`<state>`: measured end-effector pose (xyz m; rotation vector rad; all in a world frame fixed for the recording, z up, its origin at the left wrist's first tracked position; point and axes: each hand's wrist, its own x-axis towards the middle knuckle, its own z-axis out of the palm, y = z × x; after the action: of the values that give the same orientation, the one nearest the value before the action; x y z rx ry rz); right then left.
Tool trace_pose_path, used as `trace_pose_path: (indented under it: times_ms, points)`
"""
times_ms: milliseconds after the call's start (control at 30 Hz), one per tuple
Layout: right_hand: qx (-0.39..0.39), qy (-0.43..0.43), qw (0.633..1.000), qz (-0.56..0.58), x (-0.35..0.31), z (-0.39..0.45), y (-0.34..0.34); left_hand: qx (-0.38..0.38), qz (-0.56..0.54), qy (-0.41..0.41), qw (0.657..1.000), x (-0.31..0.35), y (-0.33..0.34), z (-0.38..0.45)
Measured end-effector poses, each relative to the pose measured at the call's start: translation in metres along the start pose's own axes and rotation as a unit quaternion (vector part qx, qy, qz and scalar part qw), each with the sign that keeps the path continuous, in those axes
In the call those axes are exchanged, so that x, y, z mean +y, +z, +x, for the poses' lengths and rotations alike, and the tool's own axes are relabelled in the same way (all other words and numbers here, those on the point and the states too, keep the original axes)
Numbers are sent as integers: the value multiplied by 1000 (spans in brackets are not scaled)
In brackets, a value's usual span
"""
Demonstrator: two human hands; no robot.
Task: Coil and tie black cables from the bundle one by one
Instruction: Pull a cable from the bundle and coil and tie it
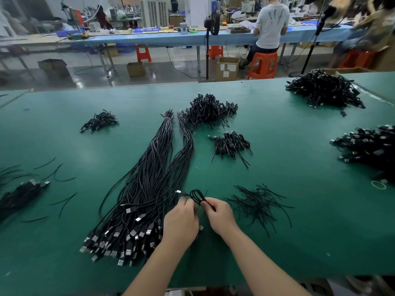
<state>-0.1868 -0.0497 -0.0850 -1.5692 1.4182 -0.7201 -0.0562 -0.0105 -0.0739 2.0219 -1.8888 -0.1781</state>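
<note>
Both hands meet low over the green table [277,146], just right of the big bundle [149,178] of straight black cables. Her left hand [181,223] pinches the waist of a small coiled cable [197,196], fingers curled in around it; the right hand [220,214] is curled too, pinching what looks like a thin twist tie at the same spot, though the tie itself is too fine to make out for certain. Neither hand is spread wide.

I judge this to be the tying step: the coil is already formed and the wrap at its middle is being closed. The next move calls for a few tight twists of the tie while the left hand keeps the loops from springing apart, then setting the coil down with the finished ones [230,144] farther back.

That coil's loops point away from the person, its long axis running roughly from the hands towards the far edge, with a silver plug [178,191] sticking out to the left. Loose ties [258,201] lie just to the right, within easy reach. The bundle's long axis runs near to far, plugs nearest.
</note>
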Motion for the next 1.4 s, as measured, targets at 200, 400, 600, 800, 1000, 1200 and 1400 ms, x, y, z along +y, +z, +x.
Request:
trace_pose_path:
  times_ms: [200,400,600,800,1000,1200,1400]
  points:
    - [-81,29,988,126,-7,-1,-20,192,70,202,958,-8,3,3]
    - [-119,29,985,121,-5,2,-27,91,179,284,937,-12,-10,25]
    - [-101,9,987,127,3,3,-17,124,84,251,956,-18,-7,19]
    - [-104,-22,992,73,9,4,-15,93,-21,109,989,-7,-6,15]
    - [-94,-35,987,-122,21,6,-5,-14,-16,-2,1000,-7,-9,24]
    - [-43,-137,981,-134,27,-1,-3,-49,-22,-42,998,-2,-17,32]
    - [43,-210,966,-145,29,-6,4,-122,-31,-84,988,1,-26,33]
